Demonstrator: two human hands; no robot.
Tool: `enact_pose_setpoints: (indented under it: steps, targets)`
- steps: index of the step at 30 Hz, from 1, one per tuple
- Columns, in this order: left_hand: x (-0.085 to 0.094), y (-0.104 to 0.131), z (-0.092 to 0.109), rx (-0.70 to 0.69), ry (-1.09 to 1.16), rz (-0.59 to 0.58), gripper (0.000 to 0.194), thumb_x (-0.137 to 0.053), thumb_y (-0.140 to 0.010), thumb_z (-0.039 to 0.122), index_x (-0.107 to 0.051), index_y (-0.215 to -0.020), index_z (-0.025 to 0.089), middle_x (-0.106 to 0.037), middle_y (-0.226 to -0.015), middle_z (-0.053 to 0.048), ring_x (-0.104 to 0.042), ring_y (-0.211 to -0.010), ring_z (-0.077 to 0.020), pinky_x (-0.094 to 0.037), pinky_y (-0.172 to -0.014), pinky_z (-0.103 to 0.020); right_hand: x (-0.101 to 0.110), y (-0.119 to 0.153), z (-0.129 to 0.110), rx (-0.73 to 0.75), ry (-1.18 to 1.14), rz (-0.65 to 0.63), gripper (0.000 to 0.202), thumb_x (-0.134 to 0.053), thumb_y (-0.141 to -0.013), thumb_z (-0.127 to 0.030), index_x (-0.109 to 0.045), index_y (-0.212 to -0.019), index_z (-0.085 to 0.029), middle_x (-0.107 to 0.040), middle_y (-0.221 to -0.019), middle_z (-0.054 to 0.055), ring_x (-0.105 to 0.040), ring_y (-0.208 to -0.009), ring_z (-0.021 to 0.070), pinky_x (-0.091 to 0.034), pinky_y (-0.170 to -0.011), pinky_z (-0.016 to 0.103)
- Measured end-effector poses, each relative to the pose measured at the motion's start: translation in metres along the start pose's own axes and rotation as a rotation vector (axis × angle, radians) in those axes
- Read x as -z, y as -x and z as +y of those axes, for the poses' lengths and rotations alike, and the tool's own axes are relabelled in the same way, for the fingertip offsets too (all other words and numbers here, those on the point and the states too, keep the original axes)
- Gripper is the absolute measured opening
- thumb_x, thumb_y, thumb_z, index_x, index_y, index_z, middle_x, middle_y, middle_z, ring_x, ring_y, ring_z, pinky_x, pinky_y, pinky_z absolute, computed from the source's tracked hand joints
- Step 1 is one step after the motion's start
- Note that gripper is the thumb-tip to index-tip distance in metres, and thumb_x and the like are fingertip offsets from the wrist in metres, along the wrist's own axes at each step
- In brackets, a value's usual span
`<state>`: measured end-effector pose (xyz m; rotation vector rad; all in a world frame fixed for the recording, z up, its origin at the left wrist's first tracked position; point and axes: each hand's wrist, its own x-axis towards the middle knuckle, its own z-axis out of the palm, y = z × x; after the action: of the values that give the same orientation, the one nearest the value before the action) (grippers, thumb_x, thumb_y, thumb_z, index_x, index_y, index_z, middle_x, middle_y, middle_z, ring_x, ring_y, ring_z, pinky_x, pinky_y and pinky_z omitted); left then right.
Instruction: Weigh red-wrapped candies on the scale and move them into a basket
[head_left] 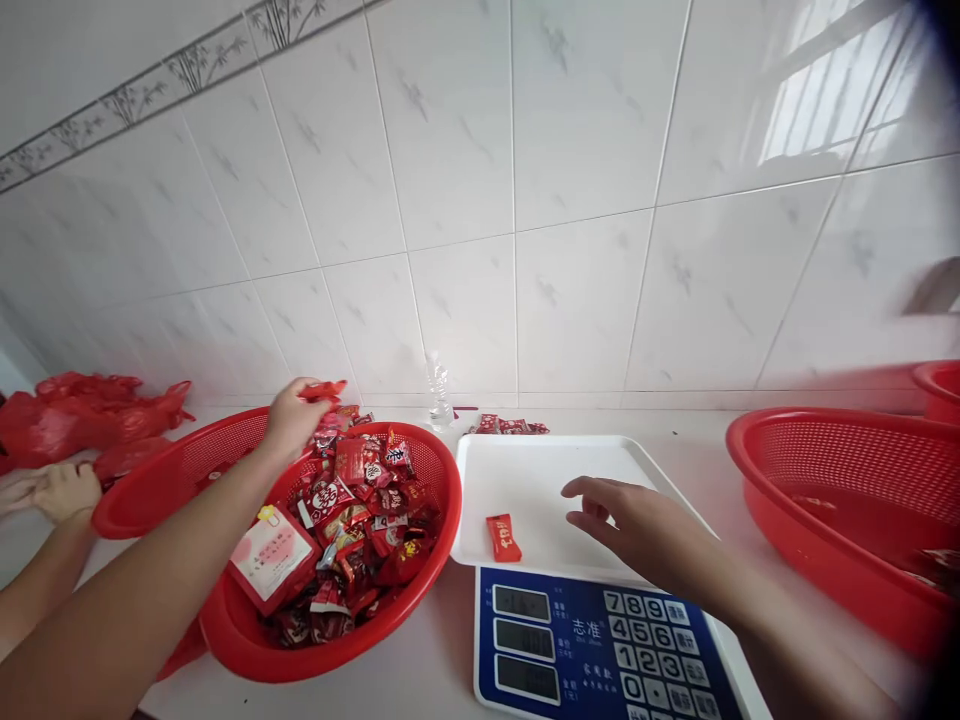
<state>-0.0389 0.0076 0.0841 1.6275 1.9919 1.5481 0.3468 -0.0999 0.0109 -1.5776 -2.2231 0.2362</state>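
Note:
My left hand (291, 415) is closed around a red packet (327, 391), above the far rim of a red basket (450, 480) heaped with red-wrapped candies (352, 520). A pink and white card-like box (274, 552) lies on the candies at the near left. My right hand (611, 510) hovers over the white tray (555, 460) of a scale, fingers apart and curved, holding nothing. One red packet (503, 538) rests on the tray to the left of that hand. The scale's blue keypad panel (592, 640) faces me.
Another red basket (825, 430) stands at the right. A further red basket (142, 490), red plastic bags (82, 415) and another person's hands (67, 490) are at the left. By the tiled wall are a clear bottle (438, 390) and some red packets (510, 425).

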Motion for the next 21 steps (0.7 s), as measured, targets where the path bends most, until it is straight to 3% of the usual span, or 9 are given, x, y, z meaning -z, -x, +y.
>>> enact_pose_setpoints:
  steps: [2,3,7,10,12,14,16,18,21]
  targets:
    - [0.027,-0.023,-0.023,-0.118,-0.432,0.101,0.025,-0.057,-0.064,0.015,-0.058,-0.089,0.018,-0.058,-0.089,-0.001,-0.058,-0.076,-0.0165,-0.045,-0.066,-0.025,-0.002,-0.001,0.001,0.001,0.001,-0.004,0.028,-0.039,-0.084,-0.04,-0.058,-0.1,-0.026,-0.066,-0.075,0.001,-0.06,-0.064,0.0167,-0.043,-0.057,0.028]
    - [0.04,-0.032,-0.035,-0.122,-0.492,0.104,0.027,-0.056,-0.065,0.013,-0.058,-0.091,0.018,-0.054,-0.099,-0.003,-0.057,-0.083,-0.019,-0.044,-0.071,-0.028,-0.003,-0.001,0.001,0.002,0.003,-0.003,0.029,-0.039,-0.084,-0.042,-0.057,-0.1,-0.026,-0.066,-0.076,0.001,-0.06,-0.063,0.0164,-0.043,-0.056,0.027]
    - [0.075,-0.053,-0.078,-0.072,-0.816,-0.092,0.039,-0.05,-0.076,0.027,-0.049,-0.114,0.02,-0.039,-0.119,-0.009,-0.052,-0.097,-0.0271,-0.042,-0.078,-0.035,-0.007,-0.002,0.003,0.023,0.025,0.02,0.032,-0.037,-0.085,-0.045,-0.057,-0.101,-0.027,-0.067,-0.079,0.002,-0.061,-0.063,0.0165,-0.044,-0.057,0.027]
    - [0.078,-0.061,-0.101,0.001,-0.914,-0.177,0.054,-0.054,-0.072,0.046,-0.049,-0.117,0.018,-0.037,-0.125,-0.014,-0.044,-0.109,-0.036,-0.04,-0.083,-0.04,-0.007,-0.002,0.004,0.025,0.03,0.016,0.033,-0.036,-0.085,-0.047,-0.057,-0.102,-0.027,-0.067,-0.08,0.003,-0.062,-0.066,0.0172,-0.044,-0.057,0.027]
    - [0.068,-0.063,-0.103,-0.013,-0.925,-0.181,0.052,-0.051,-0.073,0.049,-0.053,-0.112,0.015,-0.041,-0.124,-0.016,-0.041,-0.112,-0.0363,-0.039,-0.085,-0.04,-0.007,-0.002,0.003,0.02,0.029,0.005,0.033,-0.037,-0.085,-0.047,-0.057,-0.103,-0.027,-0.067,-0.081,0.002,-0.062,-0.067,0.0173,-0.045,-0.057,0.027]
    - [0.047,-0.057,-0.091,-0.113,-0.86,-0.179,0.039,-0.044,-0.078,0.042,-0.058,-0.103,0.015,-0.051,-0.115,-0.013,-0.046,-0.109,-0.0303,-0.039,-0.087,-0.035,-0.005,-0.002,0.0,0.015,0.022,-0.009,0.032,-0.038,-0.085,-0.045,-0.056,-0.104,-0.028,-0.067,-0.08,0.002,-0.062,-0.067,0.0171,-0.044,-0.058,0.028]
    - [0.018,-0.039,-0.066,-0.259,-0.72,-0.229,0.03,-0.041,-0.079,0.034,-0.06,-0.094,0.018,-0.059,-0.105,-0.008,-0.051,-0.103,-0.0233,-0.039,-0.088,-0.03,-0.003,-0.002,-0.003,0.013,0.014,-0.027,0.03,-0.039,-0.085,-0.042,-0.056,-0.104,-0.027,-0.067,-0.08,0.002,-0.062,-0.067,0.0171,-0.044,-0.059,0.028]
    - [-0.011,-0.006,-0.032,-0.378,-0.564,-0.364,0.027,-0.041,-0.079,0.033,-0.061,-0.092,0.02,-0.062,-0.103,-0.004,-0.054,-0.1,-0.0203,-0.04,-0.087,-0.028,-0.002,-0.001,-0.005,0.02,0.006,-0.04,0.028,-0.04,-0.085,-0.04,-0.056,-0.104,-0.027,-0.067,-0.081,0.002,-0.062,-0.069,0.0174,-0.045,-0.06,0.029]
    - [-0.045,0.06,0.02,-0.582,-0.37,-0.742,0.028,-0.045,-0.079,0.033,-0.061,-0.1,0.021,-0.061,-0.107,-0.002,-0.054,-0.101,-0.0183,-0.04,-0.089,-0.027,-0.001,0.0,-0.005,0.023,0.001,-0.041,0.028,-0.041,-0.085,-0.039,-0.056,-0.105,-0.026,-0.067,-0.082,0.002,-0.061,-0.07,0.0176,-0.045,-0.061,0.03]
